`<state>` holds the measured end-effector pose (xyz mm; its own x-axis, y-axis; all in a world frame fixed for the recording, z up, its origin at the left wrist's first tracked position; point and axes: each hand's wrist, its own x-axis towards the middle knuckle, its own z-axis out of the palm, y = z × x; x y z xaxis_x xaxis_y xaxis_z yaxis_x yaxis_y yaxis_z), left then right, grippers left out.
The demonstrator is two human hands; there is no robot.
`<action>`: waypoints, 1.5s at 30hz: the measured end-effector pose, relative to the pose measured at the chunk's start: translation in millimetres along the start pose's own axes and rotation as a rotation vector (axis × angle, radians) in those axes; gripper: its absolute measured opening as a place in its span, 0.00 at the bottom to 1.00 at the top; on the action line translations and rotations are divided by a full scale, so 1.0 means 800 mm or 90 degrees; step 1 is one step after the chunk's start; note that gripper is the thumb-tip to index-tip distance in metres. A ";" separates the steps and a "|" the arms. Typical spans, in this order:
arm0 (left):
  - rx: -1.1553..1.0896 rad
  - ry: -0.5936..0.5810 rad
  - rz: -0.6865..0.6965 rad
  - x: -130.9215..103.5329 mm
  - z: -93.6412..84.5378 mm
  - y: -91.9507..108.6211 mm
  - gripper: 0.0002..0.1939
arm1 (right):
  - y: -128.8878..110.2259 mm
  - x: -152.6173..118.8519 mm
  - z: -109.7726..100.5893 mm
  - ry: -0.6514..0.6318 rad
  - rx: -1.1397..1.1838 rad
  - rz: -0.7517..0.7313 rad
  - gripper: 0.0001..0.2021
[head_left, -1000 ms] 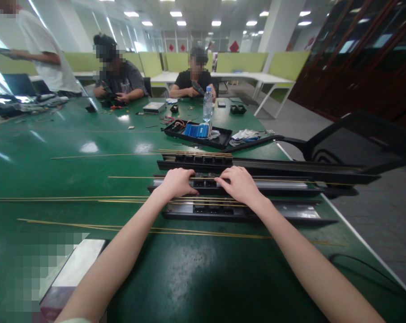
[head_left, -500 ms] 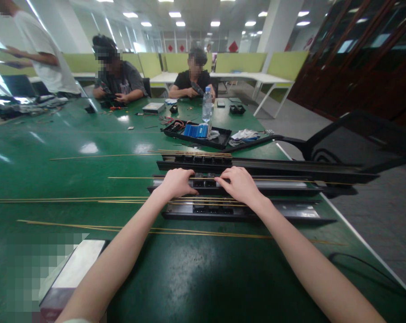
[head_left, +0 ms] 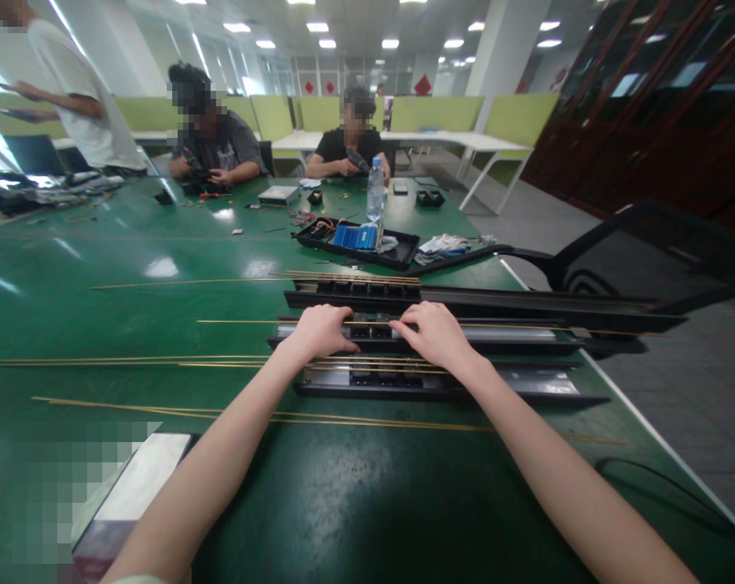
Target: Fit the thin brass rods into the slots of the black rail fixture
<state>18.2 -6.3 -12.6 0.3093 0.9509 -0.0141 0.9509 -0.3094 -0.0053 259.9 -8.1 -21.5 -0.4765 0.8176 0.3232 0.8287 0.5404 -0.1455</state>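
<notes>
A long black rail with a silvery channel (head_left: 507, 333) lies crosswise before me, small black blocks (head_left: 371, 330) set in its middle. My left hand (head_left: 323, 330) straddles this rail, fingers on the far side and thumb on the near side. One thin brass-coloured rod (head_left: 239, 322) runs along the rail over the blocks and sticks out to the left. Thumb and fingertips of my right hand (head_left: 433, 331) pinch the rod just right of the blocks. Closer to me is a similar rail (head_left: 538, 388) with several rods (head_left: 130, 359) across it.
Beyond my hands lies another black rail (head_left: 495, 302). Loose rods (head_left: 367, 420) rest on the green table (head_left: 343, 503) nearer me. Farther off are a black tray (head_left: 397, 258), a water bottle (head_left: 375, 195) and two seated people. A mesh chair (head_left: 653, 251) stands at the right edge.
The rod in my right hand has shifted very slightly to the right, the hand with it. My left hand stays in place.
</notes>
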 end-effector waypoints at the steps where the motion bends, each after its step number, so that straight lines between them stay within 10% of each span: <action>1: 0.000 0.000 0.001 0.000 0.000 0.000 0.40 | 0.000 0.000 0.000 -0.002 0.000 0.001 0.19; 45: -0.005 -0.018 -0.018 0.000 -0.004 0.002 0.39 | 0.003 0.000 -0.005 -0.018 0.001 0.019 0.18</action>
<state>19.8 -7.1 -9.6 0.2822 0.9584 -0.0424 0.9593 -0.2823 0.0025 263.3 -8.1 -17.9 -0.4598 0.8389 0.2914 0.8421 0.5160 -0.1568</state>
